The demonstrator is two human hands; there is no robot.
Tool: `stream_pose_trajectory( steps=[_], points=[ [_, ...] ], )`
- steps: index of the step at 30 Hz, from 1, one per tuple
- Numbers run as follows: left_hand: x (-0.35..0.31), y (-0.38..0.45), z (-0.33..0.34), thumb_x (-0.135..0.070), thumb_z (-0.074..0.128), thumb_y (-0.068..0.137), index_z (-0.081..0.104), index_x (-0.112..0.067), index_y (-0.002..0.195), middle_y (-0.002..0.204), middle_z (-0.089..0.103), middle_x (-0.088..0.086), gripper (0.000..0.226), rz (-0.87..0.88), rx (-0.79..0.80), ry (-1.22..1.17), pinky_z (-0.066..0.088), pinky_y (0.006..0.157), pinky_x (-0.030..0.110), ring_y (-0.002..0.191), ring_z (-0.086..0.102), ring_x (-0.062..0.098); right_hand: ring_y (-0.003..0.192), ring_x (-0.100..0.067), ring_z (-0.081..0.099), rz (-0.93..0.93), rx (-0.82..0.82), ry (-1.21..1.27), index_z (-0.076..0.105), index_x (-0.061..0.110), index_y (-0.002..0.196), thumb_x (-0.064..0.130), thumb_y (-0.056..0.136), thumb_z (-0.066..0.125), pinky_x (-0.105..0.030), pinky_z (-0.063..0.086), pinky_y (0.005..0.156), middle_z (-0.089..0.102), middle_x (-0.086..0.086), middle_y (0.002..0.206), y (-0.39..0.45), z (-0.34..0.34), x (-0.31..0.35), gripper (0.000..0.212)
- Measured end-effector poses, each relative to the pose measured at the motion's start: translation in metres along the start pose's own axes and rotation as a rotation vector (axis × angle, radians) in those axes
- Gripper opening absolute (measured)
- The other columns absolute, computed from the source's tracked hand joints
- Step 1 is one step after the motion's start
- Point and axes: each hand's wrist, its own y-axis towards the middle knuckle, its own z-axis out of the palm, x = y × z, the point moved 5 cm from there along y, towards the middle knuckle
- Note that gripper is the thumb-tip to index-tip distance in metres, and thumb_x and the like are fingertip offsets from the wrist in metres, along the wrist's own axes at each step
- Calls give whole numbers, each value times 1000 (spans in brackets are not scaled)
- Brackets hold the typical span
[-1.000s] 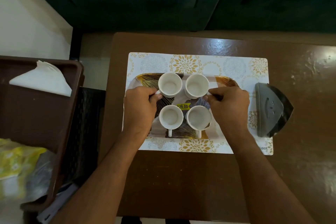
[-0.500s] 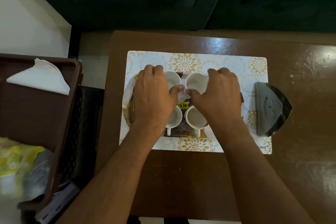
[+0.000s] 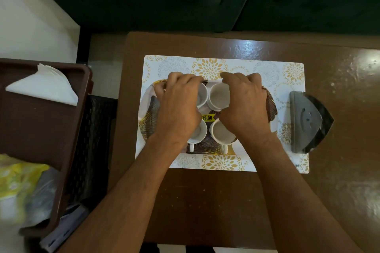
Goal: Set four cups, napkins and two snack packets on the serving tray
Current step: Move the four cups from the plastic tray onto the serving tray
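Observation:
Four white cups stand in two rows on the patterned serving tray (image 3: 148, 117). My left hand (image 3: 176, 107) lies over the far-left cup (image 3: 202, 95), fingers curled round its far side. My right hand (image 3: 244, 104) grips the far-right cup (image 3: 219, 96) the same way. The near-left cup (image 3: 200, 132) and near-right cup (image 3: 221, 132) sit partly under my wrists, handles pointing toward me. White napkins (image 3: 43, 86) lie in a brown bin at the left. A blurred yellow packet (image 3: 18, 181) sits lower left.
The tray rests on a floral placemat (image 3: 209, 65) on a brown table (image 3: 205, 201). A grey wedge-shaped object (image 3: 306, 121) stands at the mat's right edge. The brown bin (image 3: 41, 129) sits on a dark crate left of the table. Dark green curtains hang behind.
Both hands moved from the tray's sides up over the cups, then further away from me, and now curl round the two far cups.

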Motion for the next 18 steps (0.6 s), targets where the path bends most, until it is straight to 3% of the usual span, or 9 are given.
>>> stream_pose_trajectory(
  steps=[5,8,12,18],
  points=[
    [-3,-5,1,10,69,67,61,-24,139,141,61,-9,80,25,48,-151,20,100,34,140,39,20,124,-29,44,-12,-15,172,50,25,148,-3,69,66,-45,41,90,62,6,138,-6,1,-3,85],
    [3,-13,-3,-4,76,74,60,-16,139,142,60,2,68,-66,-97,-248,39,109,41,137,47,26,125,-32,49,64,-102,217,52,19,145,13,66,73,-32,33,96,57,-5,139,-9,1,-10,81],
    [7,-19,3,-33,87,79,47,-12,147,145,52,6,81,-204,-94,-221,37,98,24,137,46,24,120,-33,53,173,-117,193,49,9,137,37,67,89,-34,38,97,53,-12,130,-16,5,-10,85],
    [9,-16,9,-28,87,82,46,-13,146,145,55,6,77,-230,-85,-265,41,101,28,136,50,23,114,-30,56,193,-104,193,49,9,131,40,70,89,-30,35,88,56,-10,127,-12,14,-8,80]
  ],
)
